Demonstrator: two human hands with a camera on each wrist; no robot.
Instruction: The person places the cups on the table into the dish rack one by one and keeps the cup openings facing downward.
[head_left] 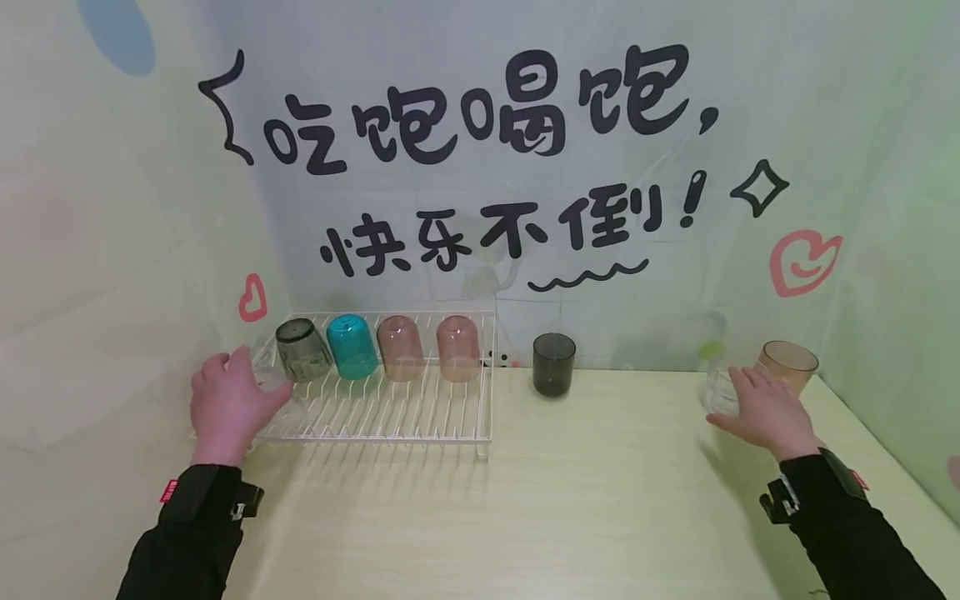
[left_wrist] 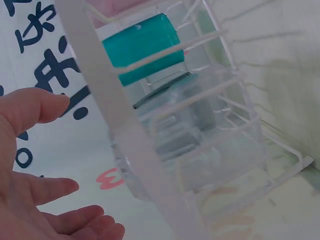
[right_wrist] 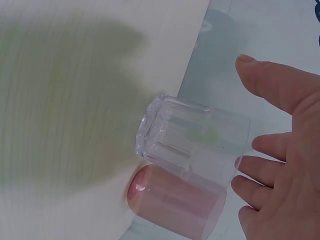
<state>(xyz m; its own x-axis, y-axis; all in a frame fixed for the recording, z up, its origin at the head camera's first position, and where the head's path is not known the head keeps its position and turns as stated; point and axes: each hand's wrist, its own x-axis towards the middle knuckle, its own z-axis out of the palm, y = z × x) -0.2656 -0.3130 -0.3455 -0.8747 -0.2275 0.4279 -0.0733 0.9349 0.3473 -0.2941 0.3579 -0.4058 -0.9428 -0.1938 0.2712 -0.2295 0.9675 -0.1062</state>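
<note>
At the left end of the white wire rack [head_left: 442, 439], my left hand [head_left: 228, 404] hovers with thumb and fingers spread, holding nothing. Close beside it is a clear cup [left_wrist: 131, 172], partly hidden by the hand and the rack bars. Upside down on the rack stand a grey cup [head_left: 303, 352], a teal cup [head_left: 352, 346] and two pink cups [head_left: 401, 348]. On the right, my right hand [head_left: 772, 412] reaches over a clear ribbed cup [right_wrist: 195, 135], thumb and fingers apart near its rim. A pinkish-amber cup [head_left: 787, 362] stands just beyond it.
A dark grey cup [head_left: 553, 367] stands upright on the pale wooden table [head_left: 600, 500], right of the rack. A printed cloth backdrop [head_left: 487, 192] rises along the back edge, with cloth walls on both sides.
</note>
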